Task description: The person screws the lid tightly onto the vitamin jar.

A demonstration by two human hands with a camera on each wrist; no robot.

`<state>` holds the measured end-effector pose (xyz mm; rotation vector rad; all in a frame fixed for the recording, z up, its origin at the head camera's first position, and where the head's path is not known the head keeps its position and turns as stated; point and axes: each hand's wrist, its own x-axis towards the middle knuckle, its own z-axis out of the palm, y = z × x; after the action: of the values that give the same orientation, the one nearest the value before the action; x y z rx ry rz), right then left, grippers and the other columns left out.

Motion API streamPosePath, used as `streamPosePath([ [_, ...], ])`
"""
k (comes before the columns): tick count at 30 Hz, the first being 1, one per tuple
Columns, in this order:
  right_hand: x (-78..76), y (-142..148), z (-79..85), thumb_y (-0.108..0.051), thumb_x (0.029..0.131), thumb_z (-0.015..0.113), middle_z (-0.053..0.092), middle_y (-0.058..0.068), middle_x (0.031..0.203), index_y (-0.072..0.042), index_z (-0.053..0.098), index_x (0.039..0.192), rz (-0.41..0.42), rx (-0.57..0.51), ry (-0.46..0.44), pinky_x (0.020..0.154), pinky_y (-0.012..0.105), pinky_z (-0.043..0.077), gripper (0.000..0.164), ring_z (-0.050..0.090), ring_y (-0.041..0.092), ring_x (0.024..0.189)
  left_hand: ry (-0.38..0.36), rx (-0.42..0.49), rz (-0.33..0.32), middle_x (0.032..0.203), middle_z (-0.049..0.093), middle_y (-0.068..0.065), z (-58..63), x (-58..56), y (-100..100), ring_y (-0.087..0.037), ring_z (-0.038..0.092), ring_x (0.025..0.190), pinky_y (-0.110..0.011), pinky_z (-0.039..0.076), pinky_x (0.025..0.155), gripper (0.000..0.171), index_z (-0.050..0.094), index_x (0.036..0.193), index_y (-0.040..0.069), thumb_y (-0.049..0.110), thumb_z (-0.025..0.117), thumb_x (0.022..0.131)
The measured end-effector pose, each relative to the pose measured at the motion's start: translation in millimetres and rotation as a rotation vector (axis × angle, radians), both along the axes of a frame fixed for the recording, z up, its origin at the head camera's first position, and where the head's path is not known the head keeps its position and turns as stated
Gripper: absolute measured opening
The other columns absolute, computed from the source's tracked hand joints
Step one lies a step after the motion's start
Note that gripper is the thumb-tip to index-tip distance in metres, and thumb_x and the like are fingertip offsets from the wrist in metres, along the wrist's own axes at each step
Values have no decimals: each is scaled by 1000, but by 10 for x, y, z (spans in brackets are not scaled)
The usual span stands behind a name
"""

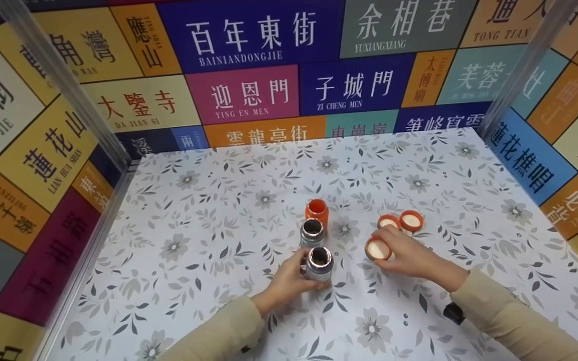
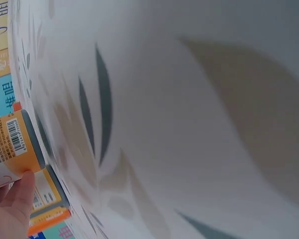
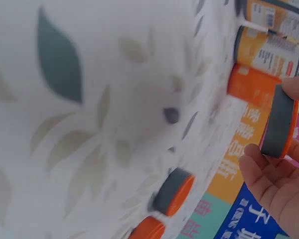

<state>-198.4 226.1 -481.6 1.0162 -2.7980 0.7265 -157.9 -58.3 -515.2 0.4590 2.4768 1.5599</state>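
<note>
In the head view, my left hand (image 1: 289, 281) grips the nearest of three uncapped bottles, a grey-and-orange labelled bottle (image 1: 319, 271) with a dark open mouth. Its barcode label shows in the left wrist view, where the fingers lie along the bottle (image 2: 10, 149). Just behind it stands a similar bottle (image 1: 311, 233), and beyond that an orange bottle (image 1: 316, 215). To the right, my right hand (image 1: 407, 253) pinches a round cap (image 1: 378, 249) between thumb and fingers, its cream inside facing up. The right wrist view shows that cap (image 3: 279, 124) with a grey side and orange rim.
Two more caps, a left one (image 1: 388, 219) and a right one (image 1: 411, 220), lie side by side just beyond my right hand, cream insides up. The white leaf-patterned tabletop (image 1: 219, 200) is bounded by colourful sign-printed panels (image 1: 249, 45) at the back and sides.
</note>
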Motion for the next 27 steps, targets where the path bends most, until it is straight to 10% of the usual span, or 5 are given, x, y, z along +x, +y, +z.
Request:
streamPosePath([
  [27,188,-394,113,-19,68,73,55,6,105,-4,55,110,147,-52,94,80,36,48,48,53,19,95,30,31,-81,122,56,-6,-106,5,103,-18,54,109,-26,46,88,68,46,126,8,8,79,66],
])
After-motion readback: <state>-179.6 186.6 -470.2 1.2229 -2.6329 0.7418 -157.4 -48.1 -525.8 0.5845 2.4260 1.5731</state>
